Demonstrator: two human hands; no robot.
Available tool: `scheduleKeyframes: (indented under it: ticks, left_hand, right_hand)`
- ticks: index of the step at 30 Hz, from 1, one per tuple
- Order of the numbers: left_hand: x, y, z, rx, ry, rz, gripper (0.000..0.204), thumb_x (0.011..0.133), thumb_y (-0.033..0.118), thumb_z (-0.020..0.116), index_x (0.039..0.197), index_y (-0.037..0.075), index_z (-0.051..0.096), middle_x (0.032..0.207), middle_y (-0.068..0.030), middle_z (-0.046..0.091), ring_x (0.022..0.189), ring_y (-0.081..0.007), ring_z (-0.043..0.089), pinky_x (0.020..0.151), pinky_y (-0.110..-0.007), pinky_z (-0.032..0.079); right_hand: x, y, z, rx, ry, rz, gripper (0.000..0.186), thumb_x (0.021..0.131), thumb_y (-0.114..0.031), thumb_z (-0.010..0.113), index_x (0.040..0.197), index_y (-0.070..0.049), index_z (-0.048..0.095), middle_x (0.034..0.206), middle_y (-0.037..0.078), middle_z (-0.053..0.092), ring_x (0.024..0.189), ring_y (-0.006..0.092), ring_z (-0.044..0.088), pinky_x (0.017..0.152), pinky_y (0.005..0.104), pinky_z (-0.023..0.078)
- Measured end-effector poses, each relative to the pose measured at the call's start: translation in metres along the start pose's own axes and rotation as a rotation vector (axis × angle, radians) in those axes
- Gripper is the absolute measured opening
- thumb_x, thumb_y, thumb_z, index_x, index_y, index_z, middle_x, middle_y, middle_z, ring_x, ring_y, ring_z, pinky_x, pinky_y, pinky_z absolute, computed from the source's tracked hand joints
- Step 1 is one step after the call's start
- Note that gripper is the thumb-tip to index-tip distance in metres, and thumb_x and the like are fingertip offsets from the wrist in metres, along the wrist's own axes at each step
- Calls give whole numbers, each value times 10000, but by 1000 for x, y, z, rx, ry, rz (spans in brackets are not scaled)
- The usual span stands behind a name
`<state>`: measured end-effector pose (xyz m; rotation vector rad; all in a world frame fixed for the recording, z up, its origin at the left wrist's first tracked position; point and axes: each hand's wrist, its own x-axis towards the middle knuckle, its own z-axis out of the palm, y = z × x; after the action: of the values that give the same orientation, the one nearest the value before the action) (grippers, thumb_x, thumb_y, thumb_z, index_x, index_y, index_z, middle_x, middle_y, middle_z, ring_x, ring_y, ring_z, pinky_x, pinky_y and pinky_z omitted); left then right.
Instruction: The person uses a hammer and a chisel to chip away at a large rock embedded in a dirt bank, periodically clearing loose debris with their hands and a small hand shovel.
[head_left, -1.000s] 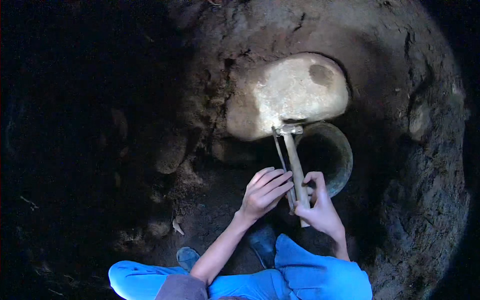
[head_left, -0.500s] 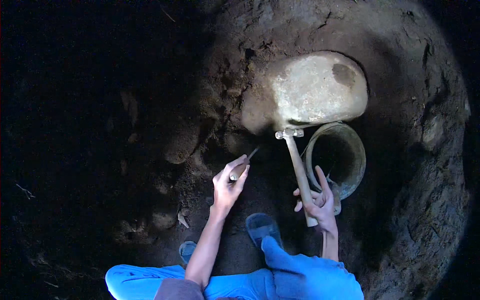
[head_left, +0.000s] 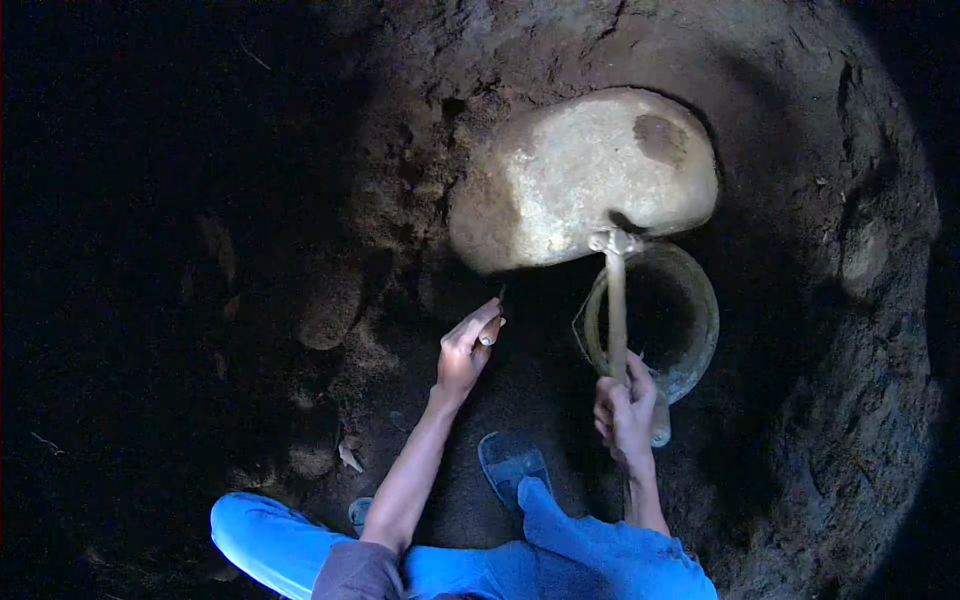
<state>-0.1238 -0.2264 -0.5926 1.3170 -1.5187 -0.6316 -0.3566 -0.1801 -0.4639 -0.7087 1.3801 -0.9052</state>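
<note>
My left hand (head_left: pixel 458 362) is closed on a small pointed tool (head_left: pixel 490 331) with a short wooden handle; its thin tip shows only faintly against the dark ground. My right hand (head_left: pixel 628 418) grips a hammer (head_left: pixel 616 300) by its long wooden handle, the metal head raised at the lower edge of a large pale rounded rock (head_left: pixel 600 160). The rock has a dark patch at its upper right and a browner left end. Under the hammer is a round bucket (head_left: pixel 705 315) with a dark inside; another short rounded piece (head_left: pixel 660 425) sits by its front rim, partly behind my right hand.
Rough earth wall (head_left: pixel 860 390) curves round on the right. Dark, lumpy soil (head_left: pixel 330 300) with small stones lies on the left, most of it in shadow. My blue-clad legs (head_left: pixel 270 540) and sandalled foot (head_left: pixel 512 465) are at the bottom.
My two hands have parted, the left moving leftward with the pointed tool. My right hand's fingers have closed round the hammer handle, and the hammer now stands more upright in the picture.
</note>
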Motion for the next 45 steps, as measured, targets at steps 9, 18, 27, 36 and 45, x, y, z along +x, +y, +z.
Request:
scheduleKeyframes:
  ticks: [9,18,27,36,45]
  left_hand:
    - [15,11,23,64,-37,68,360,748,-117,608,1090,-2,614,1133,-177,654,1054,-321,641,893,-378,532]
    - [12,6,18,62,-80,108,391,713,-105,627,1089,2,615,1140,-181,647,1044,-326,642,890,-388,536]
    - [28,-5,4,86,-126,269,254,795,24,659,1038,-4,590,1125,-187,640,1006,-349,640,856,-417,538]
    - [33,-19,13,27,-98,197,192,852,90,635,1026,20,592,1089,-193,651,992,-344,643,833,-406,550]
    - [27,-19,11,16,-148,224,290,813,16,647,1091,-7,568,1094,-170,659,1016,-310,646,861,-367,546]
  right_hand:
    - [5,3,-87,-308,289,-267,458,865,-213,694,1223,17,525,950,60,607,882,129,550,823,306,454]
    - [-8,27,-5,-539,24,-431,173,855,-176,607,908,-35,521,705,19,468,653,129,459,607,297,396]
    - [-14,50,6,-618,14,-417,196,884,-168,594,893,12,518,633,104,523,555,189,488,539,348,403]
    - [-25,49,23,-788,-15,-524,304,959,-275,515,829,-2,486,555,132,408,465,263,439,470,373,344]
    - [-31,46,36,-911,-46,-587,302,949,-316,520,939,-15,538,641,205,515,592,413,573,530,434,419]
